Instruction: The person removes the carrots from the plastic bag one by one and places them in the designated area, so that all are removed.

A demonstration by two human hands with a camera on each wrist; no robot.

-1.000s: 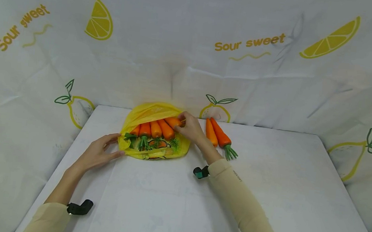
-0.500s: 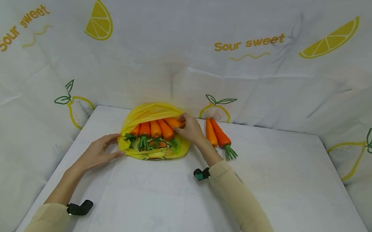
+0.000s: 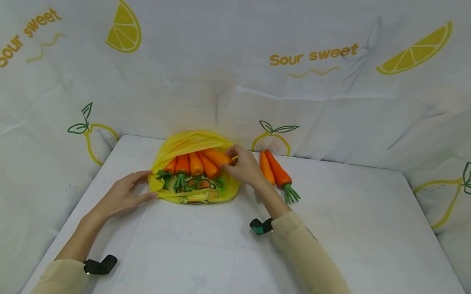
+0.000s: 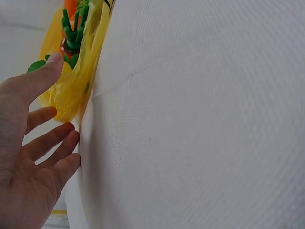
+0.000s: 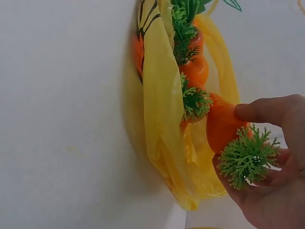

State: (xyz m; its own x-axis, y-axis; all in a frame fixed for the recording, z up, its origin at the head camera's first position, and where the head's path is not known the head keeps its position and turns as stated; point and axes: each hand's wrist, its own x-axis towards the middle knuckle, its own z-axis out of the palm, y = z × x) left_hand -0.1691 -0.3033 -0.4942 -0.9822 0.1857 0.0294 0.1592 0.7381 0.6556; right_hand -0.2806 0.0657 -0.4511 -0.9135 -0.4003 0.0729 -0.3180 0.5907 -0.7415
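A yellow plastic bag (image 3: pixel 193 138) lies at the table's far edge, its mouth gaping, with several orange carrots (image 3: pixel 196 164) inside. My right hand (image 3: pixel 245 166) pinches another carrot (image 5: pixel 224 125) between thumb and fingers at the bag's right side; its frilly green top hangs by the palm in the right wrist view, and its tip reaches into the bag. My left hand (image 3: pixel 124 195) is at the bag's left edge with fingers spread and relaxed. In the left wrist view its thumb (image 4: pixel 50 71) lies against the yellow plastic near a green carrot top (image 4: pixel 72 36).
Right of the bag, beyond my right wrist, two loose carrots (image 3: pixel 278 170) lie side by side on the white table (image 3: pixel 188 266). Behind the table hangs a white sheet (image 3: pixel 183 74) printed with lemons and lettering.
My right hand has shifted slightly to the right and toward me, and the carrot it pinches shows a little more. The left hand keeps its place at the bag.
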